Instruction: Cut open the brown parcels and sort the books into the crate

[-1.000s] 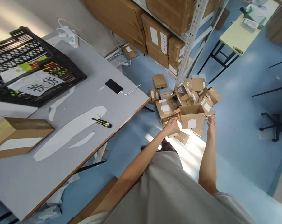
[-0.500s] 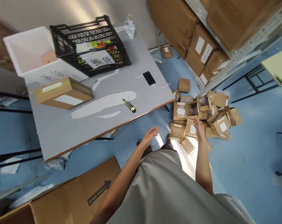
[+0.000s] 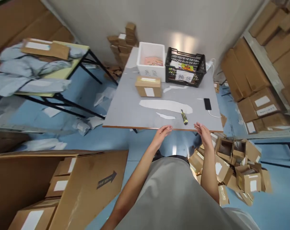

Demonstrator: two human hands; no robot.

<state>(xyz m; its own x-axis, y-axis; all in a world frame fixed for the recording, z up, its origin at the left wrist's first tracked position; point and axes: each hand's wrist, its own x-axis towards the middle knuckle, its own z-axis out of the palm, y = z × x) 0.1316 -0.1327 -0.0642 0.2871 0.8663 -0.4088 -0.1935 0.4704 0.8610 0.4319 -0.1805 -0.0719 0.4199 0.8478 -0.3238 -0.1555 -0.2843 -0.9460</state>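
Note:
My left hand [image 3: 163, 133] and my right hand [image 3: 203, 134] hang in front of me, both empty with fingers loosely spread, just short of the near edge of a grey table [image 3: 135, 108]. Nearest to them on the table lies a yellow-and-black box cutter [image 3: 184, 117]. A black phone [image 3: 207, 103] on a white cable lies further right. A taped cardboard box [image 3: 148, 86] stands mid-table, with a white bin [image 3: 151, 61] and a black mesh crate [image 3: 186, 67] behind it. A heap of small opened cardboard boxes [image 3: 238, 167] lies on the floor by my right arm.
A large open carton [image 3: 87, 182] holding smaller boxes sits on the blue floor at lower left. A second table [image 3: 63, 60] piled with grey bags and a flat box stands at left. Shelving with big cartons [image 3: 255, 86] lines the right wall. Plastic scraps litter the floor.
My view swung left from the box heap toward the grey table. Both hands came away from the small boxes on the floor and now hover empty at the table edge.

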